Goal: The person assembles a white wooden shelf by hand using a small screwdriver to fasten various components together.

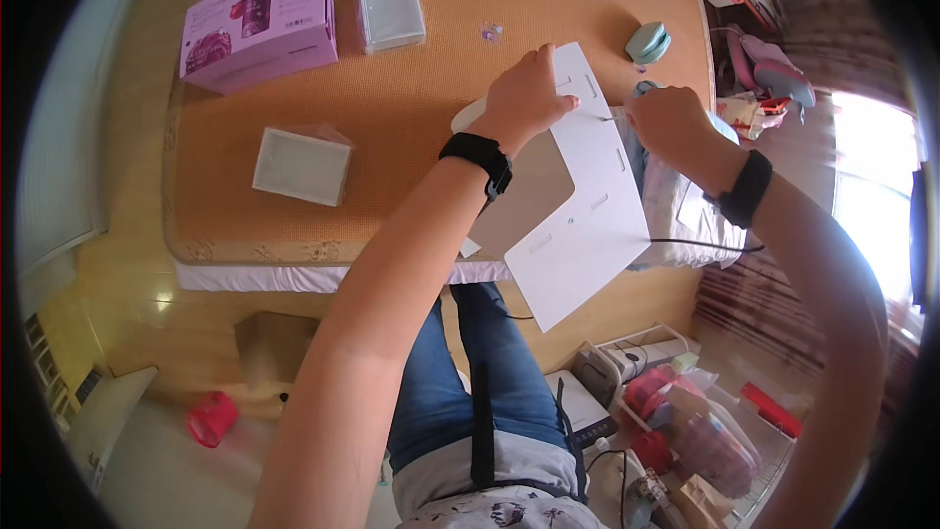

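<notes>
A white slotted panel (607, 220) with a large curved cutout stands tilted at the bed's front edge. My left hand (529, 93) is closed on its upper left part, the thumb lying over the front face. At the panel's right edge, my right hand (674, 120) is closed around what looks like a screwdriver (643, 88). Its thin shaft points left at the panel, and a bluish end shows above the fist. Whether the tip touches the panel I cannot tell. Several narrow slots and a small round hole mark the white face.
On the woven bed mat (411, 118) are a purple box (264, 24), clear-lidded white boxes (392, 10) and a mint-green pouch (647, 42). A black cable (700, 244) runs right from the panel. Below right, a basket (685, 421) of odds and ends stands near a white appliance (578, 407).
</notes>
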Action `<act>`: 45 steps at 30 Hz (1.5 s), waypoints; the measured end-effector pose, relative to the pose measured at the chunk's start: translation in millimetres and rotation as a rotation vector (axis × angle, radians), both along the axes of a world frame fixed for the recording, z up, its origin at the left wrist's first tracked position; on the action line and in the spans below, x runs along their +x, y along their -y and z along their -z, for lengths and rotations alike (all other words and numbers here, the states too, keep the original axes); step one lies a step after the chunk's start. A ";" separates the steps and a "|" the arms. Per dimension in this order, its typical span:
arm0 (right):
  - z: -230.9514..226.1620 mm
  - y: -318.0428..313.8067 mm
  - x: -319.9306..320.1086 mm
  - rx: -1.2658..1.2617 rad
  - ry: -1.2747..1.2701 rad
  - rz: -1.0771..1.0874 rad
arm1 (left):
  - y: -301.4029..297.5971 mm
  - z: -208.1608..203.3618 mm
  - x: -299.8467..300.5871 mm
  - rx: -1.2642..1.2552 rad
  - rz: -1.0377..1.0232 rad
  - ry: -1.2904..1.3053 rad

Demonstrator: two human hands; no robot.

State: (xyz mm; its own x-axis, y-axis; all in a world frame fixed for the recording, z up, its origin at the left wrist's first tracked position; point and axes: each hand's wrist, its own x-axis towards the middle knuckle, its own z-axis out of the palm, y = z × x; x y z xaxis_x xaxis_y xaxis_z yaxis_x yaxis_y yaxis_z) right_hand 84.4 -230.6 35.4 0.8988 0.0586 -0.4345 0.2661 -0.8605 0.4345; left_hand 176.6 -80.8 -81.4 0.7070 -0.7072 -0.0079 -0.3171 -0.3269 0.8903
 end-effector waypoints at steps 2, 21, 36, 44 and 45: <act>-1.7 3.0 -8.1 0.037 0.011 -0.167 | -0.4 -3.3 -1.5 -0.037 0.005 -0.030; 19.4 10.8 -6.5 -0.090 -0.113 -0.156 | -3.5 -10.7 4.3 -0.031 0.037 -0.072; 22.7 36.4 -3.0 0.204 -0.056 -0.104 | 2.9 -3.8 -4.9 -0.028 -0.009 -0.040; 2.4 -9.9 4.3 -0.125 -0.192 -0.045 | -6.5 -8.6 2.6 0.015 0.015 -0.053; -2.5 -6.3 -1.8 -0.155 -0.028 -0.408 | -5.4 -14.6 0.4 0.023 0.053 -0.105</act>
State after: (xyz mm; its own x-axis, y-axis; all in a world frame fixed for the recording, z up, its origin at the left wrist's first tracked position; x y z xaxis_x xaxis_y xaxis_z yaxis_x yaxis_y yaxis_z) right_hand 82.6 -224.3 37.9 0.8032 0.3384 -0.4903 0.5843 -0.6077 0.5378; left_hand 177.0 -75.4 -66.7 0.6633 -0.7421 -0.0965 -0.2395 -0.3328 0.9121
